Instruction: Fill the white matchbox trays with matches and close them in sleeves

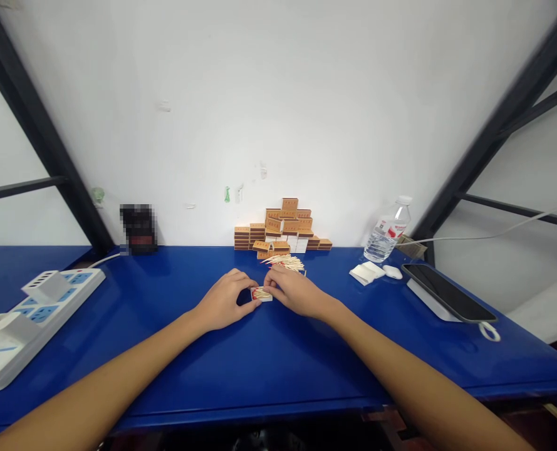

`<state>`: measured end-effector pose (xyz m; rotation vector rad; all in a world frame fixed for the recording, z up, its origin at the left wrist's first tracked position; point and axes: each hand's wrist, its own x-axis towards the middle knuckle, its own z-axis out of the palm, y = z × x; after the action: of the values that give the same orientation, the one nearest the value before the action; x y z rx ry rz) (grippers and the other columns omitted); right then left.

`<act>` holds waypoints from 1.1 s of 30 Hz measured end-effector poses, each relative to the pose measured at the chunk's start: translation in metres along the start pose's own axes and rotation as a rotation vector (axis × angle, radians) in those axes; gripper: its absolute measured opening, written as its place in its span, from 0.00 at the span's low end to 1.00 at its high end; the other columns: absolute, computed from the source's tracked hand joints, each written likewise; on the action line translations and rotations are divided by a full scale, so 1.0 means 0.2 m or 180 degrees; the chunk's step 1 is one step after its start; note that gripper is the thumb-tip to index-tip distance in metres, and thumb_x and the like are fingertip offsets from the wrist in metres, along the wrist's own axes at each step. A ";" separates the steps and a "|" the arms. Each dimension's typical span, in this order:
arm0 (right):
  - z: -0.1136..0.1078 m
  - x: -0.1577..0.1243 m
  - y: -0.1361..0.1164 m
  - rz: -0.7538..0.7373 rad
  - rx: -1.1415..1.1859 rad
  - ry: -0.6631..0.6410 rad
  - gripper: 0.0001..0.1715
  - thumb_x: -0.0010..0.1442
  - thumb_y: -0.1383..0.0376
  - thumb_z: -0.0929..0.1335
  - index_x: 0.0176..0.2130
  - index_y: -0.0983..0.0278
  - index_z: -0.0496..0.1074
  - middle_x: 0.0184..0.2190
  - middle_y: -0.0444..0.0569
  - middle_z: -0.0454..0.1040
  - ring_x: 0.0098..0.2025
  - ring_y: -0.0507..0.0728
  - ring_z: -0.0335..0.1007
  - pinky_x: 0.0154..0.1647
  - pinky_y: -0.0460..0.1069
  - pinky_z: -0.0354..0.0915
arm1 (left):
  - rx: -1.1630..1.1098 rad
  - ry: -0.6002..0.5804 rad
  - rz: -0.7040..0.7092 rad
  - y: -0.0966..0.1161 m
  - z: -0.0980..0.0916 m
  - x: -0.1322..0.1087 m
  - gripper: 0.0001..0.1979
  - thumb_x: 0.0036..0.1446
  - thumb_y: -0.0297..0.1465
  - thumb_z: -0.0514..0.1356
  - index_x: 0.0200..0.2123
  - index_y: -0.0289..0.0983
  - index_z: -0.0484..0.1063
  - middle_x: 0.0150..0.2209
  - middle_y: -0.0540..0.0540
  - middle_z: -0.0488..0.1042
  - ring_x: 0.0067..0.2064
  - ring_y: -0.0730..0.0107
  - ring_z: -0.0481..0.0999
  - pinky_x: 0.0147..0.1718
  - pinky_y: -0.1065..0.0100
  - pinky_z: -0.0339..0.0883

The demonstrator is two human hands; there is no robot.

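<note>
My left grip [226,300] holds the small white tray [265,299] by its edges; my right grip [293,290] touches its right end, whether pinching matches I cannot tell. Blue tabletop [254,369] stretches to the near edge; a match pile [290,262] lies just behind.

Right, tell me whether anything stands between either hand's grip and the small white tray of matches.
Nothing visible does: the left hand has the white tray by its left end, and the right hand is at its right end. The pile of loose matches lies just beyond, not between them.
</note>
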<state>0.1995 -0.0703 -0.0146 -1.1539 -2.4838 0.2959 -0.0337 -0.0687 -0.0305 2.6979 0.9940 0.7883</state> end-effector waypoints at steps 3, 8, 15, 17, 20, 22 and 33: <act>0.01 0.00 0.01 -0.0032 0.0070 0.0039 0.04 0.70 0.68 0.66 0.41 0.64 0.72 0.40 0.49 0.72 0.42 0.55 0.69 0.43 0.49 0.63 | -0.0022 0.0021 0.0027 0.00 0.00 0.00 0.12 0.64 0.39 0.64 0.48 0.42 0.77 0.43 0.44 0.78 0.47 0.56 0.74 0.48 0.55 0.70; -0.01 0.00 0.04 -0.0062 0.0143 0.0231 0.01 0.68 0.68 0.69 0.41 0.63 0.73 0.39 0.48 0.71 0.41 0.56 0.68 0.43 0.49 0.63 | -0.0017 -0.0007 -0.0008 0.00 0.00 0.00 0.13 0.64 0.39 0.64 0.50 0.41 0.76 0.45 0.44 0.78 0.48 0.57 0.73 0.50 0.55 0.70; 0.01 0.01 0.06 -0.0046 0.0260 0.0126 0.04 0.67 0.68 0.70 0.37 0.64 0.72 0.35 0.47 0.70 0.38 0.55 0.67 0.39 0.49 0.61 | 0.0038 -0.0034 -0.0032 0.00 0.00 0.00 0.15 0.64 0.39 0.65 0.52 0.40 0.75 0.45 0.44 0.78 0.49 0.57 0.73 0.50 0.55 0.69; 0.02 0.01 0.06 -0.0005 0.0296 0.0083 0.05 0.68 0.68 0.69 0.37 0.64 0.72 0.35 0.47 0.71 0.37 0.55 0.67 0.39 0.49 0.61 | 0.0050 -0.0049 -0.0025 0.00 0.00 0.00 0.15 0.64 0.39 0.64 0.52 0.40 0.75 0.45 0.44 0.78 0.48 0.57 0.73 0.50 0.55 0.69; 0.04 0.01 0.05 0.0052 0.0359 0.0147 0.06 0.69 0.68 0.67 0.37 0.64 0.71 0.35 0.47 0.71 0.37 0.55 0.67 0.40 0.49 0.62 | 0.0048 -0.0026 -0.0026 0.00 0.00 0.00 0.15 0.64 0.39 0.64 0.52 0.40 0.75 0.45 0.44 0.78 0.48 0.56 0.73 0.49 0.56 0.69; 0.05 0.01 0.04 0.0043 0.0405 0.0229 0.05 0.70 0.68 0.67 0.38 0.64 0.71 0.36 0.48 0.71 0.37 0.54 0.67 0.40 0.49 0.62 | 0.0044 -0.0014 -0.0022 0.00 0.00 0.00 0.15 0.64 0.39 0.64 0.52 0.40 0.74 0.44 0.44 0.78 0.48 0.56 0.73 0.49 0.56 0.69; -0.24 -0.03 0.33 0.0897 -0.0623 0.0214 0.05 0.65 0.71 0.68 0.40 0.65 0.76 0.37 0.51 0.77 0.38 0.56 0.70 0.37 0.47 0.58 | 0.0022 -0.0035 -0.0121 0.00 0.00 0.00 0.17 0.64 0.39 0.64 0.54 0.40 0.75 0.46 0.44 0.79 0.50 0.56 0.74 0.51 0.54 0.70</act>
<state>0.2696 -0.0314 0.0038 -1.5707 -2.3305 0.0881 -0.0336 -0.0696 -0.0304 2.6777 1.0442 0.7635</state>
